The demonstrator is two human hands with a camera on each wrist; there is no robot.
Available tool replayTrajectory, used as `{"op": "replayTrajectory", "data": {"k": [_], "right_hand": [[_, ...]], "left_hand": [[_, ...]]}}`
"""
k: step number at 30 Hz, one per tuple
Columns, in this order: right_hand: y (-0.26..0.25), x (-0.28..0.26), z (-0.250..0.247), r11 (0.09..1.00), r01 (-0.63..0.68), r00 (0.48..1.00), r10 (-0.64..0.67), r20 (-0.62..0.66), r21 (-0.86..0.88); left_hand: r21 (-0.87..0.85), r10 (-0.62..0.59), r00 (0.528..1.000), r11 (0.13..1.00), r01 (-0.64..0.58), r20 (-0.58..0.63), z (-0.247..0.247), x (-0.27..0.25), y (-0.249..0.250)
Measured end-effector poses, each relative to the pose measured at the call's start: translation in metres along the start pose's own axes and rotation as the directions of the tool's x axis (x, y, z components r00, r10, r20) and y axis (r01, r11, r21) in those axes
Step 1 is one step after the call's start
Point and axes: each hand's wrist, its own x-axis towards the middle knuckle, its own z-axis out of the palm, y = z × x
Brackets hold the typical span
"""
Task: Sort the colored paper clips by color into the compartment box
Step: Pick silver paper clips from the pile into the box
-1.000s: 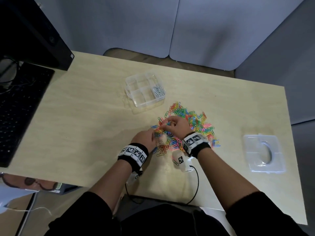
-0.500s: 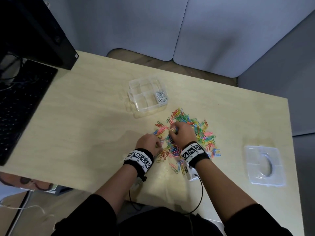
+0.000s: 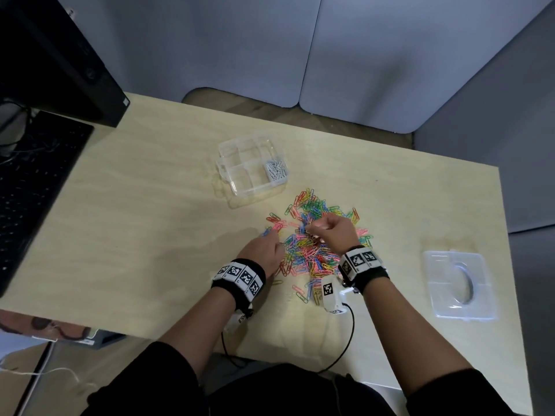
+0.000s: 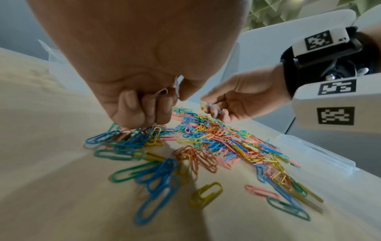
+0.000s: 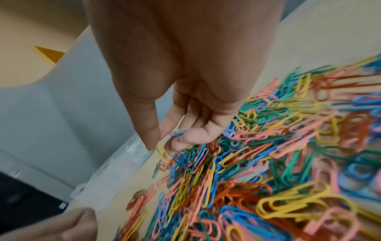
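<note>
A heap of coloured paper clips (image 3: 315, 250) lies mid-table. The clear compartment box (image 3: 237, 187) stands behind it, with silver clips (image 3: 276, 171) in its near right compartment. My left hand (image 3: 271, 237) sits at the heap's left edge. Its curled fingers (image 4: 132, 112) rest on the clips and hold a silvery clip (image 4: 161, 93) against the palm. My right hand (image 3: 312, 231) hovers over the heap's middle. Its thumb and forefinger pinch a yellow clip (image 5: 161, 150), and a pale clip (image 5: 178, 132) lies inside its curled fingers.
The box's clear lid (image 3: 456, 283) lies at the right of the table. A black keyboard (image 3: 33, 187) and a dark monitor base (image 3: 60, 64) stand at the far left. Grey partition panels (image 3: 300, 49) close off the back. Cables hang from both wrist cameras over the near edge.
Both hands stay at the heap. The right hand has risen slightly off the clips, and the left hand has kept to the heap's left edge.
</note>
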Motion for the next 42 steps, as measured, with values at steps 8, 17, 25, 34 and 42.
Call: {"op": "replayTrajectory", "data": {"k": [8,17,25,34,42], "right_hand": [[0.02,-0.016,-0.026,0.963,-0.102,0.994,0.092,0.05,0.249],[0.034,-0.028,-0.045,0.972,-0.124,0.987,0.143,-0.08,0.2],[0.046,-0.031,-0.054,0.935,-0.225,0.962,0.258,-0.087,0.275],[0.043,-0.044,-0.05,0.568,-0.546,0.837,0.327,0.44,0.616],[0.037,-0.046,-0.054,0.671,-0.571,0.818,0.423,0.389,0.472]], "left_hand": [[-0.222,0.04,0.998,0.974,-0.05,-0.049,0.003,0.016,0.015],[-0.047,0.179,0.984,0.983,-0.178,0.002,0.015,0.031,0.039],[0.072,0.144,0.985,0.988,-0.138,-0.095,0.028,0.028,0.046],[0.028,0.081,0.983,0.997,-0.077,-0.167,0.012,0.022,0.039],[0.152,0.184,0.981,0.973,-0.174,-0.058,0.035,0.037,0.073]]}}
